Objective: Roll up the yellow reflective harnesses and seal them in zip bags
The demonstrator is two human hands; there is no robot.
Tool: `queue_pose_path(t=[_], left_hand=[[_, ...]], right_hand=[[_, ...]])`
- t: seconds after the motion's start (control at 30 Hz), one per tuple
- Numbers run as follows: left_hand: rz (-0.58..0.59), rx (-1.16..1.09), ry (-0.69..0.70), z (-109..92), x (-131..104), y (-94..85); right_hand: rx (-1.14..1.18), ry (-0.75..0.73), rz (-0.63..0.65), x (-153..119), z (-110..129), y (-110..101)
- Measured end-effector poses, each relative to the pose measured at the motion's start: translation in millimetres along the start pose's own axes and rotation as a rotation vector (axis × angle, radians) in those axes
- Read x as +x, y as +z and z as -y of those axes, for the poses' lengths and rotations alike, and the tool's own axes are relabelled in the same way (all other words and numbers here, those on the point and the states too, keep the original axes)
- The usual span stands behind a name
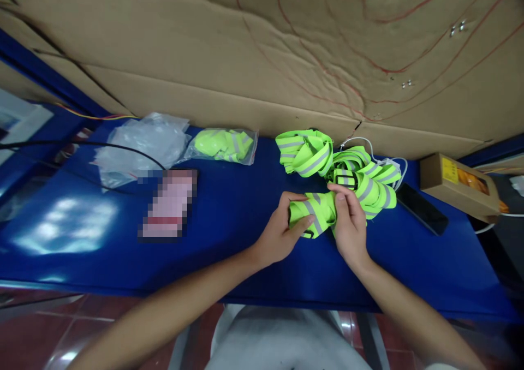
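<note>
Lying behind held strap roll (314,213): more straps (368,189), w/ blk phone (423,209) nearby.

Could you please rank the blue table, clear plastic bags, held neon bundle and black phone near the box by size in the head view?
1. Blue table
2. Clear plastic bags
3. Held neon bundle, partly covered
4. Black phone

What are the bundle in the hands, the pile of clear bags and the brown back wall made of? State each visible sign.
Grey-striped lime bundle: apparently woven strap fabric, mostly matte; it folds in flat, soft bands, weave too small to see.
Clear bags: probably thin plastic film, shiny; they look see-through and crinkled.
Brown wall: likely cardboard or heavy paper, dull; creases and waviness show.
</note>
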State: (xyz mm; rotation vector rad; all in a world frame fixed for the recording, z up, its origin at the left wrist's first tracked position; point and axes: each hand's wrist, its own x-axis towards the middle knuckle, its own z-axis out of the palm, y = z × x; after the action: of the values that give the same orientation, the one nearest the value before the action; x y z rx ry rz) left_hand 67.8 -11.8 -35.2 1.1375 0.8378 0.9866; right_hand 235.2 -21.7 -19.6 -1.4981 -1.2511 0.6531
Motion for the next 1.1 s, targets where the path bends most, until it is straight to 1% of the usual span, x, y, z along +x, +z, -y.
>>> queue_pose_path(t=[0.13, 0.17, 0.23, 0.33, 0.4, 0.43, 0.5, 0.57, 0.63, 0.73, 0.8, 0.83, 0.9, 0.97, 1.0, 1.03, 1.1], left_hand=[[-0.041, -0.042, -0.003, -2, -1, -1.1], [-0.048, -0.062, 0.001, -3, -1, -1.4], [-0.061, -0.093, 0.009, -6, -1, -1.6], [-0.066, -0.106, 0.014, -10, -2, -0.8], [-0.075, -0.107, 0.044, -12, -2, 0.0], [-0.081, -0.110, 0.066, -12, -2, 0.2], [-0.086, -0.119, 0.108, -12, -2, 0.5], [-0.086, -0.128, 0.131, -10, -1, 0.5], [-0.079, -0.132, 0.132, -8, -1, 0.7], [-0.051, -0.125, 0.116, -4, -1, 1.1], [-0.044, -0.093, 0.108, -3, -2, 0.8], [-0.045, -0.070, 0.104, -3, -3, 0.4], [-0.057, -0.025, 0.098, -4, -4, -0.8], [-0.071, 0.007, 0.091, -7, -4, -1.6], [-0.082, 0.013, 0.086, -8, -4, -1.7], [-0.090, 0.014, 0.078, -9, -3, -1.6], [-0.090, -0.014, 0.041, -10, -2, -0.8]], right_hand=[[-0.075, -0.229, 0.121, -1, 5, -7], [-0.098, -0.267, 0.142, 0, 6, -9], [-0.113, -0.288, 0.161, 2, 9, -12], [-0.063, -0.297, 0.191, 7, 13, -17], [-0.075, -0.361, 0.220, 10, 14, -18], [-0.092, -0.386, 0.213, 10, 14, -18], [-0.108, -0.366, 0.140, 10, 12, -17], [-0.082, -0.271, 0.024, 8, 9, -14], [-0.062, -0.187, -0.061, 4, 6, -11], [-0.094, -0.136, -0.101, 0, 2, -6], [-0.086, -0.127, -0.088, 1, 2, -5], [-0.063, -0.127, -0.062, 3, 2, -5], [-0.020, -0.134, 0.044, 9, 3, -7], [-0.021, -0.152, 0.171, 16, 4, -10], [-0.030, -0.163, 0.213, 19, 5, -12], [-0.041, -0.171, 0.231, 21, 5, -13], [-0.058, -0.183, 0.197, 23, 5, -14]])
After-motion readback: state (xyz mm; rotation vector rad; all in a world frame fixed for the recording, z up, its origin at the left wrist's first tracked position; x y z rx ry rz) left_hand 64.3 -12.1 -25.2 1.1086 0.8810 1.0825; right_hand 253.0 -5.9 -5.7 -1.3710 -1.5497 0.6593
